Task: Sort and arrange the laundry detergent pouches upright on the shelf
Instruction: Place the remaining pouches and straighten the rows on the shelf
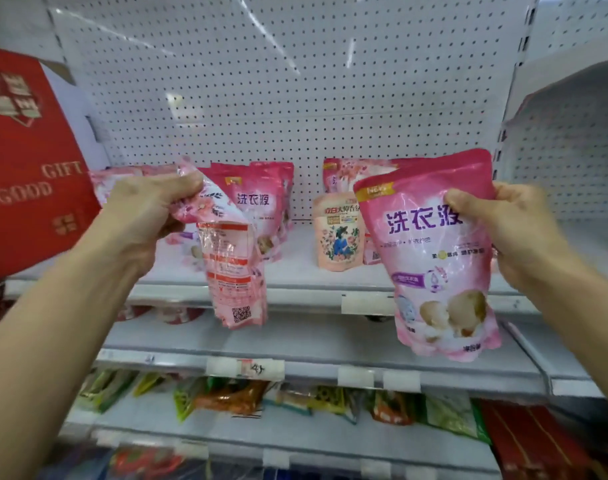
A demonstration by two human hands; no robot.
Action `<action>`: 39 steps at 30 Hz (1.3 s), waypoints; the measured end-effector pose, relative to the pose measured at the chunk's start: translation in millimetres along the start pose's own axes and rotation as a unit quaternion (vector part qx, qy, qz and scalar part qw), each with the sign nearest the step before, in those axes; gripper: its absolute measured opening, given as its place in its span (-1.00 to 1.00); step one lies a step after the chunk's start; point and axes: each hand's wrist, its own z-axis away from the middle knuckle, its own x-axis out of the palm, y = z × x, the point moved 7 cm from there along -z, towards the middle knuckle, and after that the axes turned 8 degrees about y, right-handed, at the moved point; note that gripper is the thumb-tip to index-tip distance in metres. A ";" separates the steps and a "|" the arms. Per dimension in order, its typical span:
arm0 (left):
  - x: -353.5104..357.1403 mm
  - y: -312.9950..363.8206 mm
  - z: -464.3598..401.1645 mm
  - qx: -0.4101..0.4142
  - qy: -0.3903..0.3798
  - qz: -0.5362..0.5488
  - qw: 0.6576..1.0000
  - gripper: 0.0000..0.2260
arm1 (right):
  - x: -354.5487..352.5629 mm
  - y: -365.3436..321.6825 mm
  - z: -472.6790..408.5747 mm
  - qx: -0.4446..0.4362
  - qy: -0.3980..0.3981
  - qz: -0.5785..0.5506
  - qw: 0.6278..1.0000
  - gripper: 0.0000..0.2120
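While both hands hold pouches in front of the shelf (295,275), the right hand (517,230) grips an upright pink pouch (437,265) nearest the gap; the left hand (139,216) pinches a drooping pouch (226,258) by its top

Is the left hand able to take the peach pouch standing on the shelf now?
Probably not: the left hand already grips a floral pouch, though the way to the peach pouch looks free.
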 end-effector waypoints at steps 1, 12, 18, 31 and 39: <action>-15.7 -4.7 2.8 -0.003 0.012 -0.004 1.000 -0.86 | 8.6 1.7 5.7 0.004 -0.005 0.001 1.000 -0.87; -120.0 -20.9 -23.6 0.013 0.076 -0.022 0.997 -0.78 | 136.6 17.4 9.0 0.014 -0.061 -0.014 0.998 -0.88; -139.3 -37.2 -81.3 -0.009 0.047 0.003 0.999 -0.78 | 220.9 47.3 -12.8 -0.001 -0.036 -0.017 0.999 -0.89; -146.5 -63.4 -180.4 -0.034 -0.020 0.065 0.997 -0.82 | 310.5 139.1 -49.8 0.059 0.007 0.017 0.998 -0.95; -136.7 -71.3 -186.0 -0.047 -0.025 0.089 0.995 -0.82 | 308.6 137.4 -51.3 0.088 -0.007 0.056 0.995 -0.86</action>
